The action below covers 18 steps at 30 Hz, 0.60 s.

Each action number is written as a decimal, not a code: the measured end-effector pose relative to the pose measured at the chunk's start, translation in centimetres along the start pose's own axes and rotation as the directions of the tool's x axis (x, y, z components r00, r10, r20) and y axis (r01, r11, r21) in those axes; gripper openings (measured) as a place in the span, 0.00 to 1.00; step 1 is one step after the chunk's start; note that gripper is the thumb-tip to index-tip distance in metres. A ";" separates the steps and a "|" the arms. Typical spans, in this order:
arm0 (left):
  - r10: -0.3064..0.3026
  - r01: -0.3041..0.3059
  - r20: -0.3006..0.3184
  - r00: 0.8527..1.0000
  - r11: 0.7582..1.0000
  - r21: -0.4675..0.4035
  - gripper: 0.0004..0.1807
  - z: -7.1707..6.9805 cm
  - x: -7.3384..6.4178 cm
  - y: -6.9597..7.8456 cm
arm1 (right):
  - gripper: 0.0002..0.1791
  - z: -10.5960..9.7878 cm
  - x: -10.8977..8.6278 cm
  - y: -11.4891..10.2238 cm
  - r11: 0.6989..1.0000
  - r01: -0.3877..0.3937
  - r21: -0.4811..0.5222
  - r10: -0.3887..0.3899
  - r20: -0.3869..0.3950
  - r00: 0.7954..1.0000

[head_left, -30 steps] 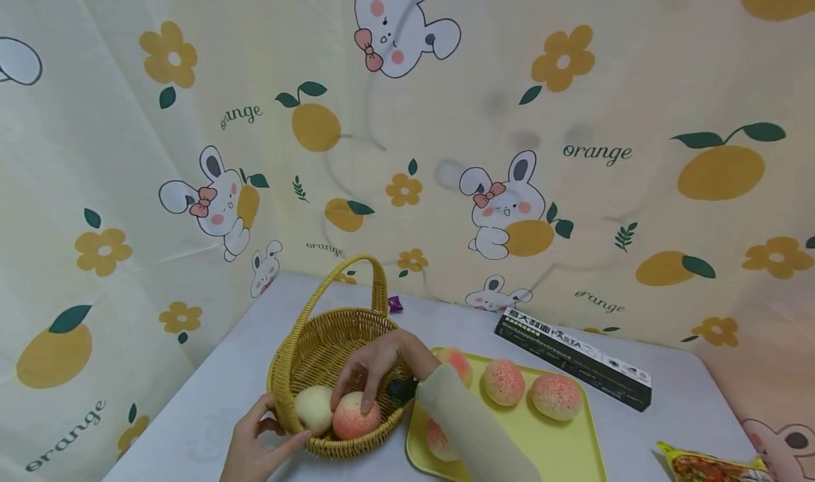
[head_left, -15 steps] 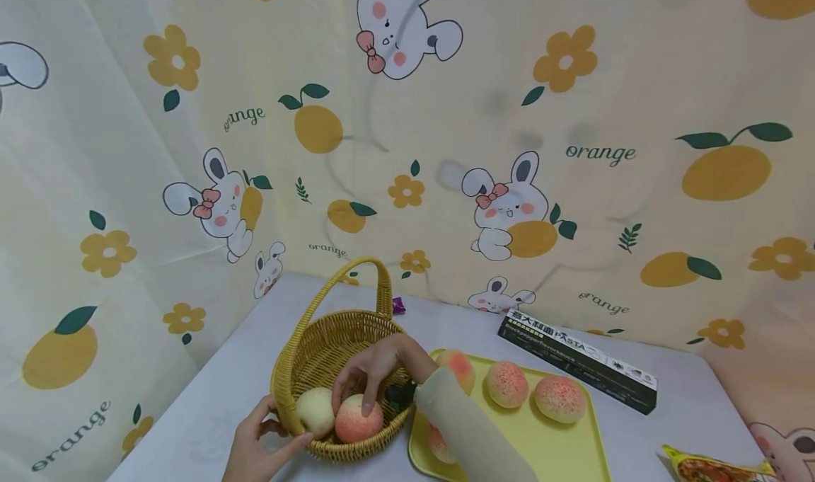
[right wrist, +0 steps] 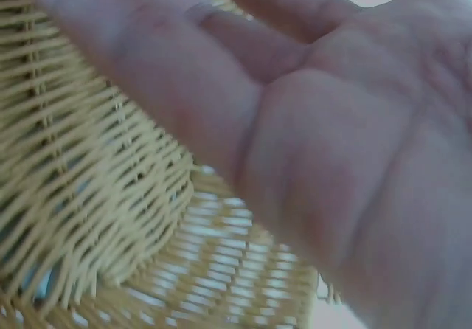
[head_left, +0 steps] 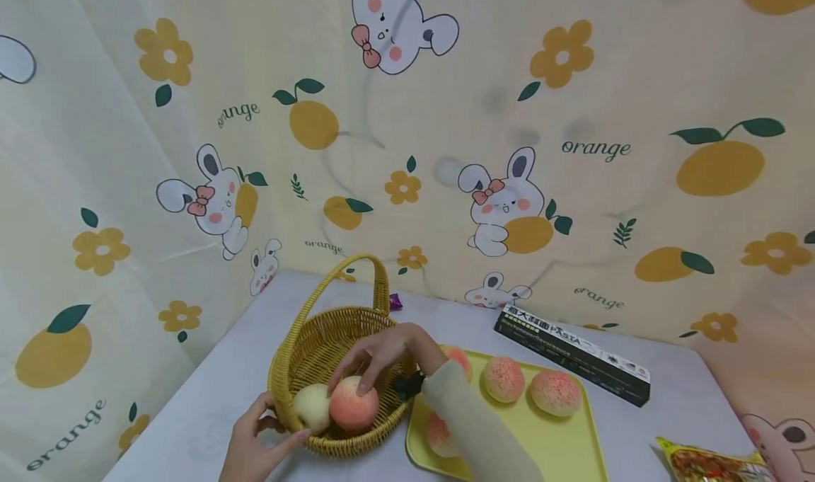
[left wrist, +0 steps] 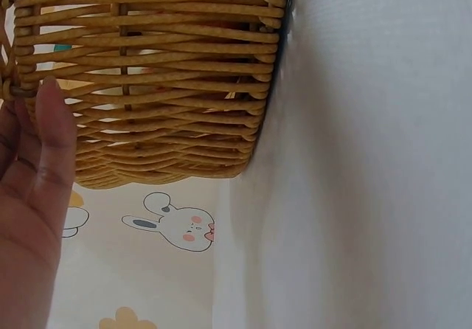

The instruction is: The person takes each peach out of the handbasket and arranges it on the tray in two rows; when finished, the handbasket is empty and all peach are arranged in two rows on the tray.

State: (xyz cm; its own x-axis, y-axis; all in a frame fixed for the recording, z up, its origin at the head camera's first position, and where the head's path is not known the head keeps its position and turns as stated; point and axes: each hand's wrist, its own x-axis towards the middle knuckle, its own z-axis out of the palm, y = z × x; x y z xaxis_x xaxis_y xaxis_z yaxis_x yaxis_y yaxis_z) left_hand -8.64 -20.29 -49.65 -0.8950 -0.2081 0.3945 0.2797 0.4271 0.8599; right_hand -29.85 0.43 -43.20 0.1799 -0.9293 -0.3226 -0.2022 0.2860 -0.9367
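A wicker basket (head_left: 331, 333) with an arched handle stands on the left part of the table. My left hand (head_left: 257, 439) grips its near-left rim, thumb toward the front; in the left wrist view, a finger (left wrist: 55, 122) lies against the woven side. Inside the basket, my right hand (head_left: 382, 354) pinches a pink peach (head_left: 354, 405) between thumb and fingers. Beside that peach sits a pale yellow round fruit (head_left: 312, 408), partly covered by the peach. The right wrist view has the palm (right wrist: 332, 137) close over the basket weave (right wrist: 96, 167); the peach is hidden there.
Right of the basket lies a yellow tray (head_left: 547, 446) bearing several pink peaches (head_left: 503, 379), some partly behind the right sleeve (head_left: 477, 425). Behind it is a black pasta box (head_left: 573, 354). A yellow food packet (head_left: 713, 462) sits front right, a purple wrapper (head_left: 395, 301) behind the basket.
The right hand and the pink peach have risen slightly within the basket. The left hand keeps its grip on the rim, and the basket has stayed in place.
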 end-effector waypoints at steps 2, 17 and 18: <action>0.005 -0.005 -0.001 1.000 1.000 -0.004 0.24 0.0 0.0 0.0 | 0.26 0.0 -0.8 0.0 1.000 0.027 0.010 -0.027 -0.038 0.999; 0.029 -0.029 0.018 0.999 1.000 0.001 0.25 0.1 0.0 0.4 | 0.40 2.3 -9.8 2.4 0.923 0.357 -0.142 -0.382 -0.454 0.805; 0.017 -0.017 0.015 1.000 1.000 0.009 0.25 0.1 -0.1 0.4 | 0.39 2.7 -10.5 2.5 0.921 0.362 -0.142 -0.384 -0.474 0.792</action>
State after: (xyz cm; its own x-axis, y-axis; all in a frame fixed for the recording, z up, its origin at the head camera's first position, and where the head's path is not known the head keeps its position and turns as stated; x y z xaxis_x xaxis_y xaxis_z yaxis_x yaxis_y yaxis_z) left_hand -8.47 -20.03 -49.39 -0.8954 -0.1878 0.4038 0.2915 0.4381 0.8503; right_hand -29.60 11.54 -42.55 -0.2362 -0.9569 0.1692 -0.2582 -0.1061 -0.9602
